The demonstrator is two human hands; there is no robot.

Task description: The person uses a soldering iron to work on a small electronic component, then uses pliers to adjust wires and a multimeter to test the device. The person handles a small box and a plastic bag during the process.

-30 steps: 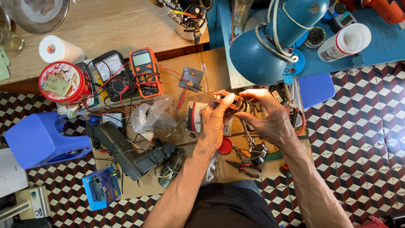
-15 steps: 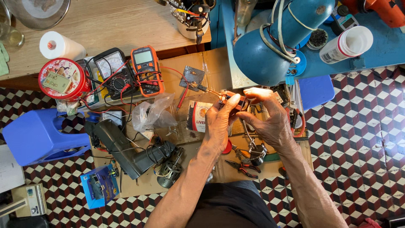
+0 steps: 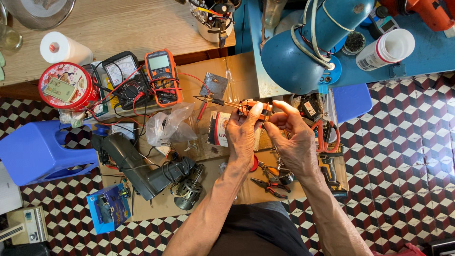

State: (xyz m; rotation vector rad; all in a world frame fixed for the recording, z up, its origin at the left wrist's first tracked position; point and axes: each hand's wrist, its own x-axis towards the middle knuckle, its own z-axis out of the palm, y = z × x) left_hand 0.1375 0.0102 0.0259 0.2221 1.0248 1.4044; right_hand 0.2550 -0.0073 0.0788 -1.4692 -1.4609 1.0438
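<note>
both hands meet over the cardboard sheet (image 3: 237,71) in the middle of the cluttered floor. the left hand (image 3: 242,135) is clenched around the orange handle of a soldering iron (image 3: 246,107), thumb pressed along the top, so the thin metal tip points toward 9 o'clock and stays clear of the fingers. the right hand (image 3: 290,140) sits just at 3 o'clock of it, fingertips pinched against the rear end of the same handle, as if steadying or working a small part there; what sits between those fingertips is too small to tell.

at 11 o'clock of the hands lie an orange multimeter (image 3: 162,76) and a black dial meter (image 3: 124,80), their red leads looping across the board. a small metal plate (image 3: 214,85) rests just past the iron's tip. a blue desk lamp (image 3: 303,52) hangs over the work at 1 o'clock, aimed down for light. at 6 o'clock red-handled pliers (image 3: 268,186) lie within reach, and at 8 o'clock a dark drill body (image 3: 137,166) with a loose motor (image 3: 187,194).
</note>
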